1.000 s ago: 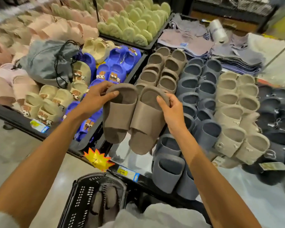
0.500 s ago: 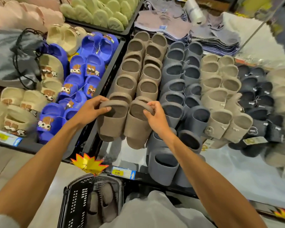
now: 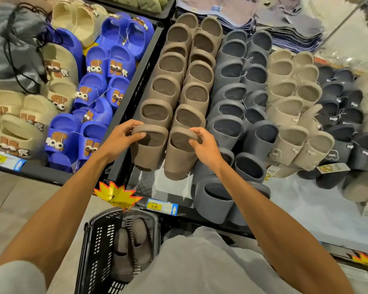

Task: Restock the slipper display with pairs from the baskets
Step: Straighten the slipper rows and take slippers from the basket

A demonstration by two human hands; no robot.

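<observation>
Head view: both hands at centre of frame, each gripping one slipper of a taupe pair by the top edge of its strap. Left hand [image 3: 121, 138] closed on the left taupe slipper [image 3: 148, 148], thumb inside the opening, fingers over the rim. Right hand [image 3: 202, 145] closed on the right taupe slipper [image 3: 179, 157], fingers curled over the strap edge. The 2 slippers sit side by side, touching, at the near end of the taupe column [image 3: 185, 68], which runs up toward upper centre in 2 rows, each slipper overlapping the one behind.

Right of that column: dark grey slippers [image 3: 236, 107] in similar rows, w/ a few more grey ones lower down nr the display's front edge. Further right, beige slippers [image 3: 289, 98], then black slippers [image 3: 338, 115] at right edge, blurred. Left of a black divider [image 3: 136, 90]: blue slippers [image 3: 102, 81] w/ cartoon patches, and cream slippers [image 3: 60, 64] w/ same patches. Grey drawstring bag [image 3: 11, 45] upper left.

Bottom centre: black plastic basket [image 3: 98, 240] on the floor below the display, holding 1 more taupe pair [image 3: 132, 247] lying flat. Yellow starburst sign [image 3: 115, 195] and a price tag [image 3: 162, 206] reading 8.90 on the front rail, just above the basket.
</observation>
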